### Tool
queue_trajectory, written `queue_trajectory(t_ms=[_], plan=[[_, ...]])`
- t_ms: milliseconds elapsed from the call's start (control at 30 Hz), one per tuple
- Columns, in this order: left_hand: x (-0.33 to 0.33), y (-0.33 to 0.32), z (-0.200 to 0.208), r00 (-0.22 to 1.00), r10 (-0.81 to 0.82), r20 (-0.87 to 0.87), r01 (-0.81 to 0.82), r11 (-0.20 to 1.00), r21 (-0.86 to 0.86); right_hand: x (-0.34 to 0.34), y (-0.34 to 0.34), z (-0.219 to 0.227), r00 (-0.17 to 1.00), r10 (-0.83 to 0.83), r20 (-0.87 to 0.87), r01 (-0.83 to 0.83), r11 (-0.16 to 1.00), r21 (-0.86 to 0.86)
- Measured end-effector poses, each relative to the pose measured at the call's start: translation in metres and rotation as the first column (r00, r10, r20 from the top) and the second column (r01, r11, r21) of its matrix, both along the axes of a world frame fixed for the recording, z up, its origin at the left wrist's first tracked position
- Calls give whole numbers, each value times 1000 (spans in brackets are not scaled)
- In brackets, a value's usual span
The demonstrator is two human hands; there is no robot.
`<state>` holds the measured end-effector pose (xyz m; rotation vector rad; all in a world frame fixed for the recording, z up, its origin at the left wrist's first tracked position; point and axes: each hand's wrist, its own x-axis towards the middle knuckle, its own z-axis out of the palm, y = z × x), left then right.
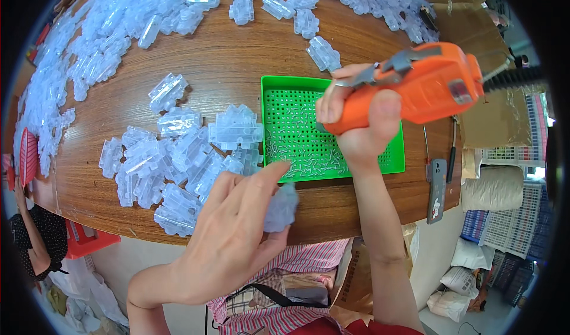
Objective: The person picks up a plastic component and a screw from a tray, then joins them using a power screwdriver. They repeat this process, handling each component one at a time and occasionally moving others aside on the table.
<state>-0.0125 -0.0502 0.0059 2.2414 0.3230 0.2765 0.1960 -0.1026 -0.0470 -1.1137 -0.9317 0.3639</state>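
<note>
On our brown tabletop point(208, 59) we see a heap of clear plastic parts point(130, 14) along the far and left edges, a smaller pile point(160, 163) and a green tray point(262, 130) toward the near edge, and a phone point(436, 189) at the right edge.

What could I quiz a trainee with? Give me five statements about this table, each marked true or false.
1. The right hand grips an orange tool. True.
2. The left hand is empty. False: it holds a clear plastic piece.
3. Small metal pieces lie in the green tray. True.
4. The phone lies inside the tray. False: it lies on the table, right of the tray.
5. A pile of clear plastic pieces lies left of the tray. True.
</note>
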Motion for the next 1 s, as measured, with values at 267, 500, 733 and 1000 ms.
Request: queue_trajectory(t_ms=[267,500,733,1000], plan=[[23,-22,-16,997,-12,-83,38,946,320,-2,6,-11,999,-39,-22,39,999,7],[28,-26,-56,988,39,148,-45,998,35,-4,5,-9,998,-31,-56,31,1000,-2],[22,-29,-66,963,136,233,-115,988,-101,-5,7,-12,999,2,-41,-1,1000,23],[28,-16,-59,979,86,187,-64,991,-119,-7,5,-15,999,-25,-34,26,1000,12]])
